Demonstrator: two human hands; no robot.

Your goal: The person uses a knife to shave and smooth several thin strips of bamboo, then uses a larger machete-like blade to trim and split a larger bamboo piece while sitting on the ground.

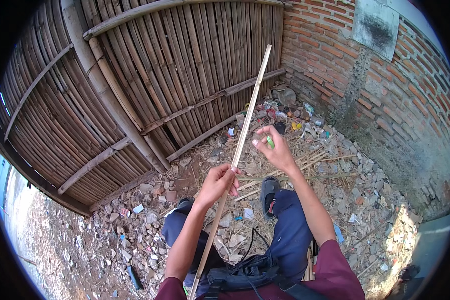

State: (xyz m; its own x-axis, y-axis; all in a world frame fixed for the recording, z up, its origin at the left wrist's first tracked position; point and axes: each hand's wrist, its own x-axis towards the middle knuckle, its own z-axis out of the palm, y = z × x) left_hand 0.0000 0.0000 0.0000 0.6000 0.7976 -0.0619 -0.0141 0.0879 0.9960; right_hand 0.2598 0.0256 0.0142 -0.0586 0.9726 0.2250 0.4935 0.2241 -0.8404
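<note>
A long, thin, pale bamboo strip runs up from my lap, past my left hand, to its tip in front of the fence. My left hand is closed round the strip at about its middle, the thumb lying along it. Just right of the strip and not touching it is my right hand. Its thumb and forefinger are apart, while the other fingers curl round a bright green object. Only a short rounded end of that object shows, so its kind is hidden.
Several split bamboo strips and straw lie on the rubble ground beyond my feet. A bamboo fence stands ahead and left, meeting a brick wall at the right. Litter gathers in their corner. A black bag rests at my waist.
</note>
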